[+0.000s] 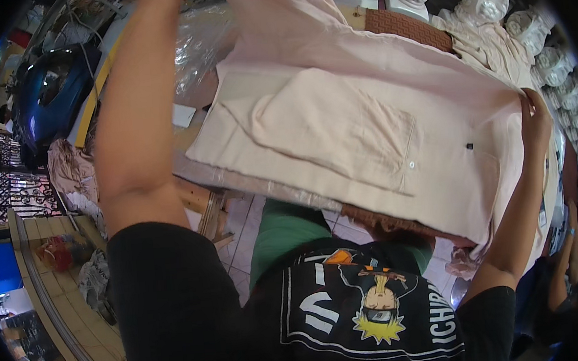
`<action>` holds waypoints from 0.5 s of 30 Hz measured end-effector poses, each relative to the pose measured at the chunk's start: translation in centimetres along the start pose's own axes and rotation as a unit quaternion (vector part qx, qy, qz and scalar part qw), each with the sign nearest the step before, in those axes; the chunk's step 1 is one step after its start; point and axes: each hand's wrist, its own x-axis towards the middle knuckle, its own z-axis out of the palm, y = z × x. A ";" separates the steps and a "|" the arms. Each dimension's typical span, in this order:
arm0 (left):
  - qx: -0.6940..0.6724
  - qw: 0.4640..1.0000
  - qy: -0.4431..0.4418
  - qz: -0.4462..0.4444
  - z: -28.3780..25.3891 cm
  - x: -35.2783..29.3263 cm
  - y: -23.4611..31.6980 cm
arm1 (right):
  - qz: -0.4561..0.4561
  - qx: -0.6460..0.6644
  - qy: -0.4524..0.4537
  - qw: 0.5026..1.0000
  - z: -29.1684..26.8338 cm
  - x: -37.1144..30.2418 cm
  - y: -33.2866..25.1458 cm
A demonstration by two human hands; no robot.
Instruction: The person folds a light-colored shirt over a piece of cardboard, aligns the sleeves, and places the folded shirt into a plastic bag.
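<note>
Garment [340,136], pale pink w/ button [411,165], is laid across plastic-covered worktop [263,191]; its R-side edge is pinched by R hand [535,117]. L hand out of view past top; grip can't be told.

Lettering shows on the person's black T-shirt [261,342]: white capital letters [442,318] run sideways along the right of its front print [379,302], and large angular white characters [318,307] stand at the left, partly lost in folds. On the cream garment [325,120], a small dark mark [470,146] is too small to read
</note>
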 end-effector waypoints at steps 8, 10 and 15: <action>-0.093 0.994 0.056 -0.027 -13.9 -17.1 1.6 | 0.054 0.095 0.010 0.994 -1.9 -15.0 -2.8; -0.013 0.998 0.027 -0.062 -15.9 -22.5 -0.8 | 0.089 0.121 -0.014 0.989 -1.4 -17.3 -4.3; -0.078 0.985 0.063 -0.140 -17.1 -29.6 -4.7 | 0.093 0.071 -0.016 0.993 -1.9 -18.0 -5.1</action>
